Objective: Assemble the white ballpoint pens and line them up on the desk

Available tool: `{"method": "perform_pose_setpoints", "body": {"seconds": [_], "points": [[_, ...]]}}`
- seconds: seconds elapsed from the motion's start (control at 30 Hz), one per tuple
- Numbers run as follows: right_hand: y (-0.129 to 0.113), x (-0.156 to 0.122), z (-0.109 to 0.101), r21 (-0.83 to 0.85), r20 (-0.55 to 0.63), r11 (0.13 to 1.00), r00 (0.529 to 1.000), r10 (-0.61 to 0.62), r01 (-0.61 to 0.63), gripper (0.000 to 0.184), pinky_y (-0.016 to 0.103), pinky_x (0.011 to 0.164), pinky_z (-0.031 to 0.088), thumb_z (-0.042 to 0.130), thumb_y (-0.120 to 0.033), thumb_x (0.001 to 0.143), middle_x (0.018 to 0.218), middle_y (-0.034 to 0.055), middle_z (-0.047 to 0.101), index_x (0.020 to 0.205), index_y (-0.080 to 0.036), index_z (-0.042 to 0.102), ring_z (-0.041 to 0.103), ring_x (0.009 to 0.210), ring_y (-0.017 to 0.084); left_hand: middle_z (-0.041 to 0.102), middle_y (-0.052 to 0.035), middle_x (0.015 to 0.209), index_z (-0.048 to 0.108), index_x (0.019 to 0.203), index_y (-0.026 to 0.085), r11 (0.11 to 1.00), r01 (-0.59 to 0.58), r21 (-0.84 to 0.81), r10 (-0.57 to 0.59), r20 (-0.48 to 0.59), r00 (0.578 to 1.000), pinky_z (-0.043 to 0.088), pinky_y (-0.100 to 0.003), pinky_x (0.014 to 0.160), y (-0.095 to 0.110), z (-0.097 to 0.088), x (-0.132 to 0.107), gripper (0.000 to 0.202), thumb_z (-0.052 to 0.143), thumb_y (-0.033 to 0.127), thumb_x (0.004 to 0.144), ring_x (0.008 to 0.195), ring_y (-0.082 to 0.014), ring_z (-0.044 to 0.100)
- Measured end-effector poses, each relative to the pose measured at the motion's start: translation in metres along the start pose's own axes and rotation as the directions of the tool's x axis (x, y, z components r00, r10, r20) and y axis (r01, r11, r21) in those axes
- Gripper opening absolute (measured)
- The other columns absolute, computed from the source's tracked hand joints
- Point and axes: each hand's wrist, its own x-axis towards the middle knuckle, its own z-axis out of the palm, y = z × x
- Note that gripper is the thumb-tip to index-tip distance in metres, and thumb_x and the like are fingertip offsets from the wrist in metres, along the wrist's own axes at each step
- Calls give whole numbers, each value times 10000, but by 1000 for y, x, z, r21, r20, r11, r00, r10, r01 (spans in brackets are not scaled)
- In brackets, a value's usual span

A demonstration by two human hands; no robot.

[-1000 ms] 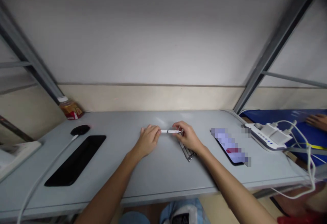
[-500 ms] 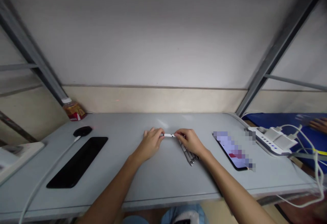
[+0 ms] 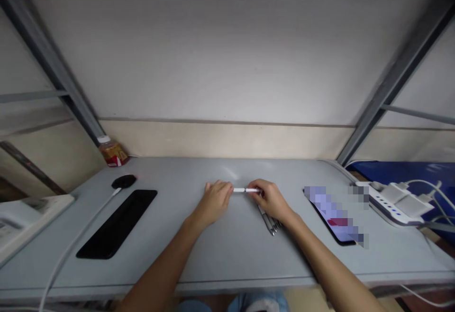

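Observation:
A slim white pen (image 3: 240, 190) lies crosswise between my two hands, a dark ring near its middle. My left hand (image 3: 216, 199) pinches its left end, which the fingers cover. On the other end, the fingertips of my right hand (image 3: 268, 197) are closed around the pen. Several grey pens (image 3: 269, 223) with metallic tips rest side by side on the desk under my right hand, their upper parts hidden by it.
On the grey desk (image 3: 213, 260), a black phone (image 3: 119, 224) and a black round charger (image 3: 123, 181) with a white cable lie left. A bottle (image 3: 113, 151) stands at the back left. A lit phone (image 3: 336, 217) and a white power strip (image 3: 394, 203) are on the right.
The view has turned slightly left. My right hand has slid a little away from my left along the pen, and more of the white barrel shows between them.

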Motion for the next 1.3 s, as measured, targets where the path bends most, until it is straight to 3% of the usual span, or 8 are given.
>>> {"method": "perform_pose_setpoints", "body": {"seconds": [0.13,0.23,0.33,0.63,0.8,1.1,1.3], "points": [[0,-1,0,-7,-46,1000,999,-25,25,85,256,682,415,608,-171,825,886,33,640,896,-202,644,571,768,156,605,-21,841,524,811,195,1000,13,3,-13,16,1000,306,-334,771,3,-1,0,336,262,297,992,855,-188,508],[-1,-1,-2,13,-21,999,999,-36,37,127,267,712,428,599,-221,861,911,36,659,974,-217,657,589,810,163,607,-19,845,540,847,203,1000,12,-9,-12,9,1000,311,-343,785,3,-2,-1,331,260,305,991,870,-192,514],[0,0,-2,3,-8,997,997,-74,74,128,271,740,428,600,-168,859,901,25,661,941,-230,675,589,831,161,622,-21,876,550,884,212,1000,-11,-29,12,29,999,320,-352,813,3,-3,-2,314,271,312,989,888,-194,526],[6,-2,1,-157,-60,979,988,-141,130,255,313,754,430,563,-32,812,906,56,611,945,-221,668,535,878,202,664,-23,1000,583,1021,245,993,3,-119,1,37,999,321,-399,926,0,-2,-4,279,323,335,976,959,-199,561],[9,0,-3,-264,-74,957,987,-140,116,241,326,763,422,561,-51,826,903,64,619,949,-221,679,530,848,206,649,2,1176,566,1186,328,987,-7,-161,7,1,1000,317,-380,959,-3,-3,-4,324,322,280,978,1068,-186,554],[20,1,-10,-342,-135,938,991,3,-49,251,280,729,431,548,-48,830,919,66,642,967,-208,686,572,831,186,682,-1,1030,592,1094,307,992,87,-92,-90,-32,995,331,-370,852,-12,2,2,312,307,262,976,971,-198,579],[18,2,-11,-329,-98,944,995,-33,-1,266,284,759,440,543,-30,822,922,64,649,960,-207,687,592,828,180,680,-3,1047,584,1059,295,995,68,-70,-72,-57,996,310,-362,831,-11,3,1,286,311,277,977,964,-203,573]]}}
